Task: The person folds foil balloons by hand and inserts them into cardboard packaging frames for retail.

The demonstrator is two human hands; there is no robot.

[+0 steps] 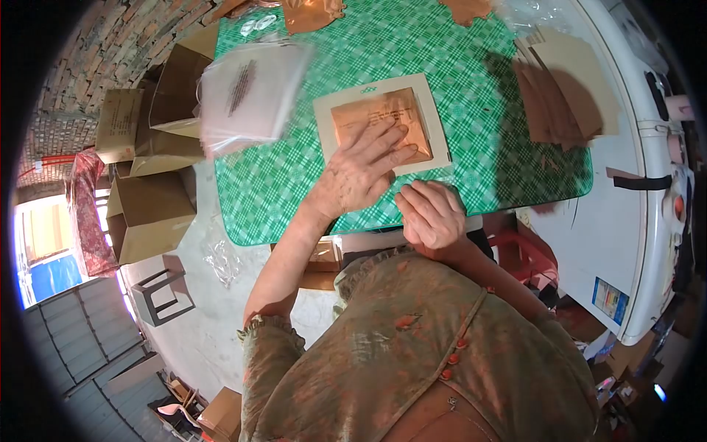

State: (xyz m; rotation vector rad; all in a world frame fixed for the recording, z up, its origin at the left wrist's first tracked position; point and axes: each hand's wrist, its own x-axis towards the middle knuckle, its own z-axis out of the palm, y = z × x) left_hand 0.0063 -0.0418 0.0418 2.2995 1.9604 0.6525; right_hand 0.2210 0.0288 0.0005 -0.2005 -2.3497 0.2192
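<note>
My left hand lies flat with its fingers spread on a shiny copper-coloured packet. Small dark print shows on the packet near my fingertips. Under it is a beige card with a small green mark at its top edge, lying on the table's green plaid cover. My right hand is just right of the left one, at the table's near edge. Its fingers are curled and pressed together; whether anything is inside them is hidden.
A stack of clear plastic sleeves lies on the left of the green table, and fanned beige cards on the right. More copper-coloured packets are at the far edge. Open cardboard boxes stand left; a white fridge flanks the right.
</note>
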